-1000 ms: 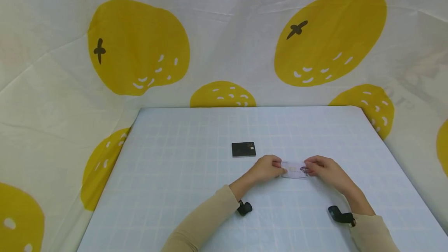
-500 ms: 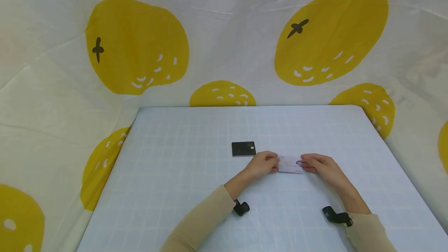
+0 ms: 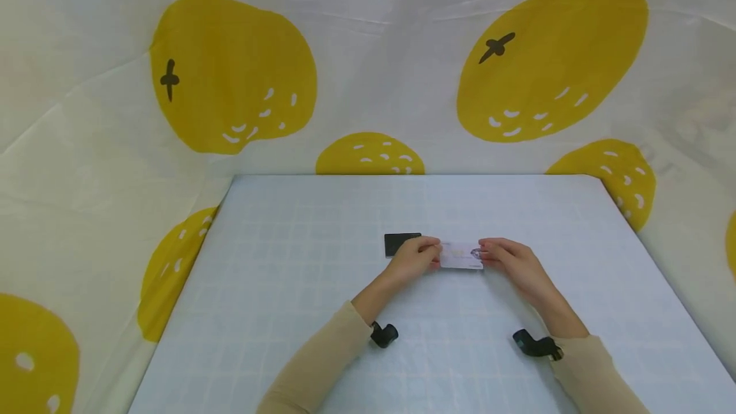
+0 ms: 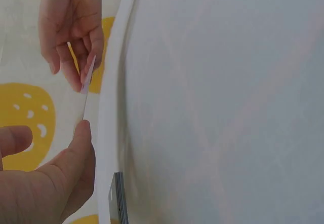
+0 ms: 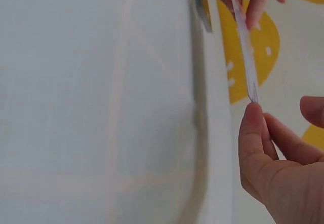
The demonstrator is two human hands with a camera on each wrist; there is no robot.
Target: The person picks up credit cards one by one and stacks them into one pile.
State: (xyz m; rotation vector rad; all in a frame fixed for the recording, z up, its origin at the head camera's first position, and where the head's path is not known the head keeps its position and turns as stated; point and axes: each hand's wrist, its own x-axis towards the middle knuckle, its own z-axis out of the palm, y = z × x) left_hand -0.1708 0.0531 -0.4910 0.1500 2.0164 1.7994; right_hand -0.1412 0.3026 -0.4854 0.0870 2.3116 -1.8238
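A pale, whitish card with a small dark print near its right end is held between both hands. My left hand pinches its left end, and my right hand pinches the right end. Both wrist views show the card nearly edge-on, as a thin strip raised off the table. Just behind my left hand lies a black card, partly hidden by the fingers in the head view. Seen low in the left wrist view, that black item shows a layered edge, like a small stack.
The table has a pale blue, faintly checked cover. A white cloth with large yellow fruit prints hangs behind it and at the sides. A small black wrist camera sits at the left sleeve, another wrist camera at the right.
Both hands have carried the pale card away from the person and somewhat left, closer to the black card. My left hand now covers part of the black card.
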